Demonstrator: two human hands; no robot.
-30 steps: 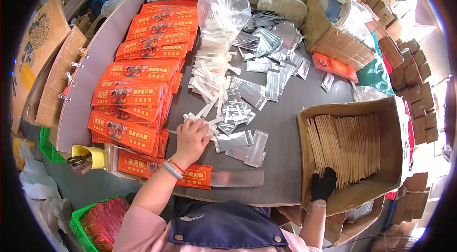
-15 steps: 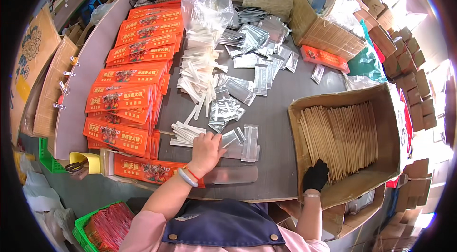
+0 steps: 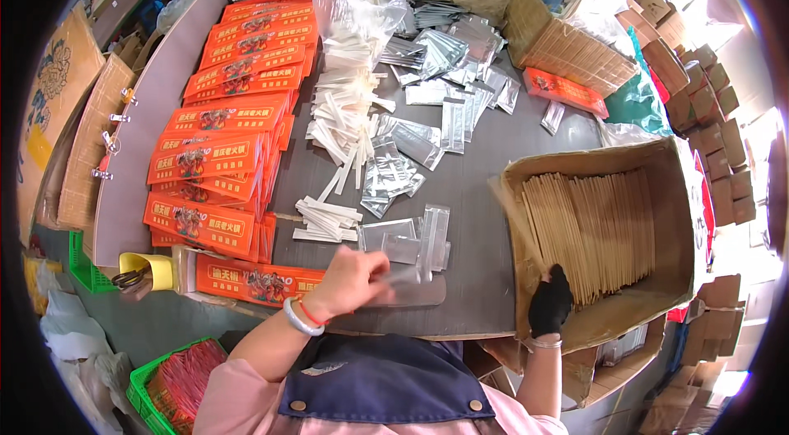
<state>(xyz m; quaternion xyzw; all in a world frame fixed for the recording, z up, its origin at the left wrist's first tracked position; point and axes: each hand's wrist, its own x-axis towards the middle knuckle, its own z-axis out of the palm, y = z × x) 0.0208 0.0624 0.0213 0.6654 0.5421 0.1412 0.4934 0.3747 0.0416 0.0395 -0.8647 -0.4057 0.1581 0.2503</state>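
Note:
My left hand [image 3: 349,283], with a bracelet and a red cord at the wrist, hovers over the near table edge. Its fingers are curled and blurred, and a see-through smear beside them cannot be made out. Just beyond lie clear and silver flat packets [image 3: 434,234] and a small pile of narrow white paper strips [image 3: 326,219]. My right hand [image 3: 549,303], in a black fingerless glove, is closed on the lower end of wooden chopsticks [image 3: 521,221], blurred and tilted over the left wall of a cardboard box [image 3: 604,160]. Many more chopsticks [image 3: 588,234] fill that box.
Stacked red printed sleeves [image 3: 222,164] line the table's left side. A white strip heap [image 3: 341,119] and silver packets [image 3: 448,53] spread across the middle. A yellow holder with scissors [image 3: 148,272] hangs at the near left corner; a green crate [image 3: 152,377] stands below.
My right hand has lifted chopsticks out of the bundle toward the box's left wall. My left hand has drawn back from the packets toward me, and a clear packet beside it has shifted.

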